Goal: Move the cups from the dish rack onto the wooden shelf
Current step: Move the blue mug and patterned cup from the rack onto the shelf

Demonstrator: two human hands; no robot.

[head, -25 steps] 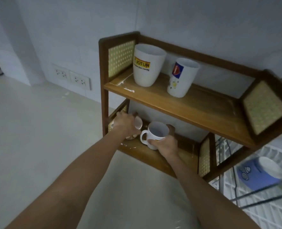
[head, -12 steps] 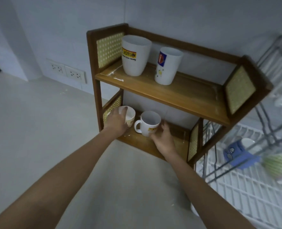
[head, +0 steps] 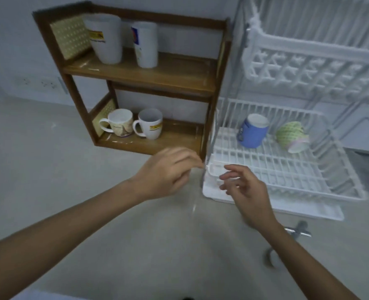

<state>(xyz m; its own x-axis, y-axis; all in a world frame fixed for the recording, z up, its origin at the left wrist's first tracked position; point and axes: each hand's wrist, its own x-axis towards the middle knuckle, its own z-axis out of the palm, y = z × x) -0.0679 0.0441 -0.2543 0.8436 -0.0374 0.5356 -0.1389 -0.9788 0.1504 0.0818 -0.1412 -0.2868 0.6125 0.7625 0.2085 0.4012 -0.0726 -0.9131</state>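
Note:
The wooden shelf (head: 149, 77) stands at the back left. Its lower board holds a cream patterned mug (head: 119, 123) and a white mug (head: 150, 124) side by side. Two tall white cups, one wide (head: 105, 41) and one narrower (head: 145, 44), stand on the top board. In the white dish rack (head: 287, 169) to the right, a blue cup (head: 252, 131) and a green patterned cup (head: 291, 135) lie upside down or tilted. My left hand (head: 168, 169) hovers empty in front of the shelf's lower right corner. My right hand (head: 242, 187) is over the rack's front left corner, fingers apart, holding nothing.
The rack's upper white basket (head: 313, 68) hangs above its lower tier. A metal tap (head: 298, 231) and ring sit on the grey counter at the right, near my right forearm. Wall sockets (head: 47, 84) are on the wall left of the shelf.
Both hands have let go of the two mugs on the lower board and pulled back toward me and to the right. The view has swung right, showing the dish rack.

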